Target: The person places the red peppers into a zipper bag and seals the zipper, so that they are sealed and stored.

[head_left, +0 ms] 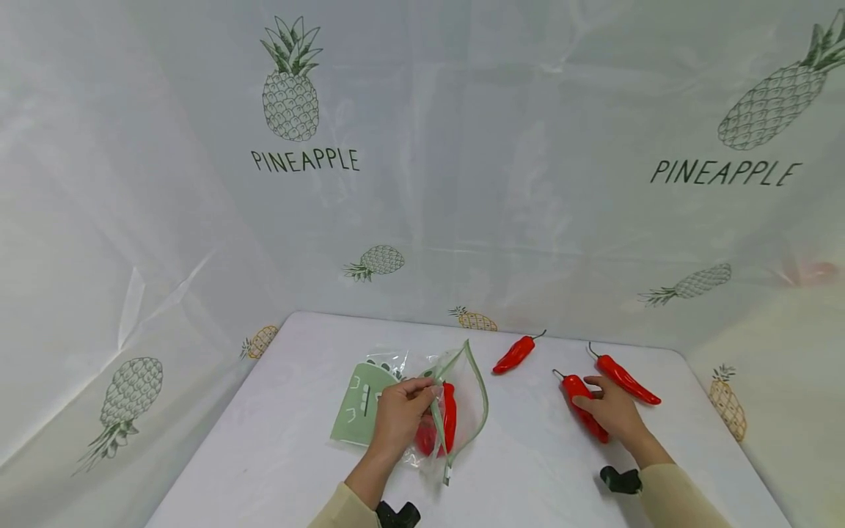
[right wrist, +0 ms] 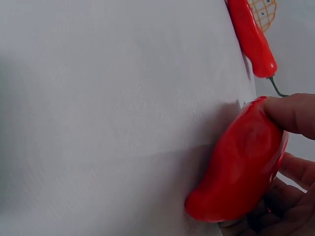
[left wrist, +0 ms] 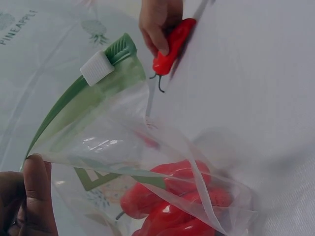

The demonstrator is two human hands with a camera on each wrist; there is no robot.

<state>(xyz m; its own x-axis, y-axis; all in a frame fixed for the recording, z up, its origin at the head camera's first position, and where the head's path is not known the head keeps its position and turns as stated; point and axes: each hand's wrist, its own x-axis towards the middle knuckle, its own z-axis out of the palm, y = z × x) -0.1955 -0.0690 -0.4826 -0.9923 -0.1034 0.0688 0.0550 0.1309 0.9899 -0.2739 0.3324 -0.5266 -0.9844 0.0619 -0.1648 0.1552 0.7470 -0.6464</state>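
Note:
My left hand (head_left: 401, 412) pinches the green-edged rim of a clear zip bag (head_left: 470, 403) whose mouth gapes to the right. Several red chili peppers (left wrist: 179, 194) show through the plastic. The bag's white slider (left wrist: 97, 68) sits near one end of the green zip strip. With thumb and fingers around it, my right hand (head_left: 615, 407) grips a red chili pepper (right wrist: 241, 162) low over the white table. Its green stem points away from me in the head view.
Another chili pepper (head_left: 627, 379) lies just right of my right hand. One more chili pepper (head_left: 518, 354) is at the back middle, near the table's (head_left: 264, 440) far edge. A green-printed part of the bag (head_left: 359, 411) lies left of my left hand. Behind hangs a pineapple-print curtain (head_left: 488, 183).

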